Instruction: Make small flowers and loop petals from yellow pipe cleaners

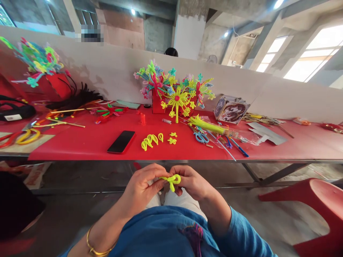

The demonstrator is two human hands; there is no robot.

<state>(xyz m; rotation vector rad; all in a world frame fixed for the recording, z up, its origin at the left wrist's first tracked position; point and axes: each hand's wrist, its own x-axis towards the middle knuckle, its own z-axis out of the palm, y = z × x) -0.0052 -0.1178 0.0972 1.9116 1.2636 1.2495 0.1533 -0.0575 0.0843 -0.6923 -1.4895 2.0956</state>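
Observation:
Above my lap, in front of the table edge, both hands hold a looped yellow pipe cleaner (174, 180). My left hand (146, 182) pinches its left end between thumb and fingers. On the other side, my right hand (191, 182) grips the loop, its lower fingers partly hidden. On the table ahead lie several bent yellow pipe-cleaner loops (152, 140) and two small yellow pipe-cleaner flowers (172, 141). Behind them stands a large yellow pipe-cleaner flower (177, 99) with a red centre.
The red table (80, 142) holds a phone (121, 141), blue scissors (200, 137), a bundle of yellow pipe cleaners (207, 125) and a framed picture (232, 109). Yellow-handled scissors (28, 136) lie at left. A red stool (313, 200) stands at right.

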